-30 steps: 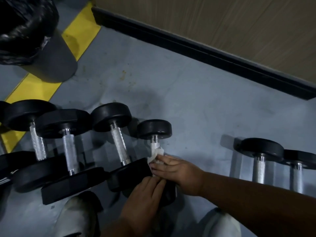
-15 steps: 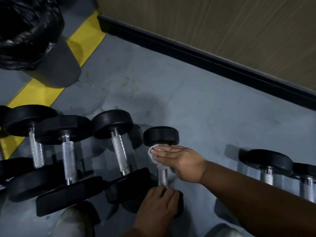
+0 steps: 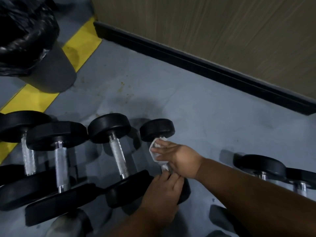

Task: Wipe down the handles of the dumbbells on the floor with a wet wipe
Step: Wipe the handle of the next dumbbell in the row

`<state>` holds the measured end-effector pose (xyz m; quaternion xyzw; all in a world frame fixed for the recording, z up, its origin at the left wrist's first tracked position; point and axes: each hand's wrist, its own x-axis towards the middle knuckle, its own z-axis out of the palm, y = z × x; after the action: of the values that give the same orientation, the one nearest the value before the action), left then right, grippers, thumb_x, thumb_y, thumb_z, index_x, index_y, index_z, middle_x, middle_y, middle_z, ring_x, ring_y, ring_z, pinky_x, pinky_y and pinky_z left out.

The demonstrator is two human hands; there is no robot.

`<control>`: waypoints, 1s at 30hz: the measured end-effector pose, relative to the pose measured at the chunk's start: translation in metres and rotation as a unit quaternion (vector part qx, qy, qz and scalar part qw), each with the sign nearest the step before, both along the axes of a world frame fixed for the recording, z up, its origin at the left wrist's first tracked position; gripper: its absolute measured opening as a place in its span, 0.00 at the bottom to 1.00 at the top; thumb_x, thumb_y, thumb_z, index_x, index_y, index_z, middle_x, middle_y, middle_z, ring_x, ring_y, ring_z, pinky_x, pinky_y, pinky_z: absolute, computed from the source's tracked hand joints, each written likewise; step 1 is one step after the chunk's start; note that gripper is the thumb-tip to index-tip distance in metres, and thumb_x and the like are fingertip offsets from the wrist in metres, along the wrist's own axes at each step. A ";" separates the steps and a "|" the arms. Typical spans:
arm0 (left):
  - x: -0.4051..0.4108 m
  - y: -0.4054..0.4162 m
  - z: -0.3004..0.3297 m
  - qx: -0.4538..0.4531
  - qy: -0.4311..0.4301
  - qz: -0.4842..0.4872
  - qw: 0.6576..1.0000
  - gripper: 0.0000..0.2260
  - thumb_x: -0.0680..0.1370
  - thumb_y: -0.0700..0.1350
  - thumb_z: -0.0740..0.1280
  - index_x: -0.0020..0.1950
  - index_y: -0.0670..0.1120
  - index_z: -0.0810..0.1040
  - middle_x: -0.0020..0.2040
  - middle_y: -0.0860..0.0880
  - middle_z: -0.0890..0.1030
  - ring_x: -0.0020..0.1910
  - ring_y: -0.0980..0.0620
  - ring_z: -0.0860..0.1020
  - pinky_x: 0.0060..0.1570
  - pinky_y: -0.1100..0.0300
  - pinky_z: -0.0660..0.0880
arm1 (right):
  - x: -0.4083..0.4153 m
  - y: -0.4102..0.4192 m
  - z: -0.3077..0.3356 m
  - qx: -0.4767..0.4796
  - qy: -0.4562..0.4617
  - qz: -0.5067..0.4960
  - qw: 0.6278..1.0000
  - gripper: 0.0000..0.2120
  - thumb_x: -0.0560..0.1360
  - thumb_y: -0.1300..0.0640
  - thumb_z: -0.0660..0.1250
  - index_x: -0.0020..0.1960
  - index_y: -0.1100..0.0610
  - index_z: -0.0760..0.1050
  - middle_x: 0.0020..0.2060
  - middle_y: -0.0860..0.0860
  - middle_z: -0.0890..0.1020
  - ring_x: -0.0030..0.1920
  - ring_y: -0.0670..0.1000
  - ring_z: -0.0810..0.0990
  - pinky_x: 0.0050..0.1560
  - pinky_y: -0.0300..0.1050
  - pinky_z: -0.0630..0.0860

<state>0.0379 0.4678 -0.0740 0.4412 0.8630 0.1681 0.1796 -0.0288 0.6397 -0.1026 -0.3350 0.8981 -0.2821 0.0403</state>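
- The left hand is nearest, its grip pressing down on the near black end of the small dumbbell on the floor.
- The right hand has its grip wrapped round the wet wipe on the handle.
- The handle runs straight away from the person, so the wipe should slide along that line.

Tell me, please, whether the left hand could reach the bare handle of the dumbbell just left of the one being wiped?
Probably yes: the left hand rests beside that dumbbell's handle, which lies uncovered with open space above it.
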 end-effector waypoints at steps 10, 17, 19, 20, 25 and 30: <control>-0.013 -0.020 0.013 -0.054 -0.025 0.004 0.998 0.34 0.73 0.59 0.67 0.75 0.52 0.58 0.67 0.47 0.67 0.61 0.44 0.68 0.47 0.51 0.79 | -0.012 0.011 0.002 0.027 -0.019 0.033 0.999 0.27 0.69 0.71 0.71 0.67 0.60 0.76 0.71 0.54 0.73 0.74 0.54 0.67 0.73 0.53 0.65; -0.008 -0.038 -0.001 0.035 0.099 -0.031 0.994 0.35 0.66 0.62 0.72 0.67 0.45 0.76 0.54 0.48 0.79 0.48 0.48 0.77 0.48 0.57 0.77 | 0.029 0.005 0.007 -0.018 -0.072 0.037 0.997 0.21 0.76 0.67 0.61 0.68 0.57 0.76 0.72 0.50 0.71 0.77 0.50 0.60 0.74 0.55 0.62; -0.005 -0.040 -0.001 0.039 0.102 -0.026 0.994 0.34 0.67 0.61 0.72 0.68 0.44 0.75 0.55 0.48 0.79 0.50 0.48 0.77 0.49 0.58 0.78 | 0.030 0.010 0.014 -0.016 -0.075 0.083 0.994 0.20 0.78 0.67 0.62 0.69 0.58 0.76 0.72 0.50 0.71 0.77 0.50 0.60 0.75 0.54 0.62; -0.004 -0.040 -0.001 0.041 0.099 -0.024 0.994 0.34 0.68 0.60 0.72 0.69 0.44 0.75 0.56 0.48 0.78 0.51 0.48 0.77 0.48 0.58 0.78 | 0.026 0.012 0.015 -0.013 -0.073 0.100 0.992 0.21 0.78 0.67 0.63 0.70 0.58 0.74 0.73 0.51 0.70 0.77 0.50 0.59 0.75 0.55 0.61; -0.002 -0.042 -0.006 0.053 0.080 -0.017 0.995 0.32 0.70 0.58 0.71 0.69 0.43 0.73 0.56 0.47 0.78 0.49 0.47 0.76 0.42 0.56 0.79 | -0.004 0.008 0.007 -0.017 -0.066 -0.022 0.997 0.28 0.74 0.72 0.64 0.73 0.60 0.70 0.75 0.54 0.67 0.77 0.52 0.59 0.74 0.57 0.64; -0.002 -0.040 -0.008 0.070 0.059 0.001 0.996 0.33 0.69 0.57 0.69 0.70 0.43 0.72 0.60 0.45 0.78 0.54 0.45 0.78 0.52 0.55 0.79 | 0.036 0.011 0.018 -0.024 -0.082 0.072 0.994 0.19 0.80 0.65 0.62 0.70 0.59 0.74 0.72 0.51 0.72 0.78 0.51 0.58 0.74 0.52 0.64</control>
<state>0.0361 0.4281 -0.0819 0.4612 0.8585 0.2019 0.0974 0.0073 0.6508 -0.0842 -0.3749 0.8583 -0.3269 0.1261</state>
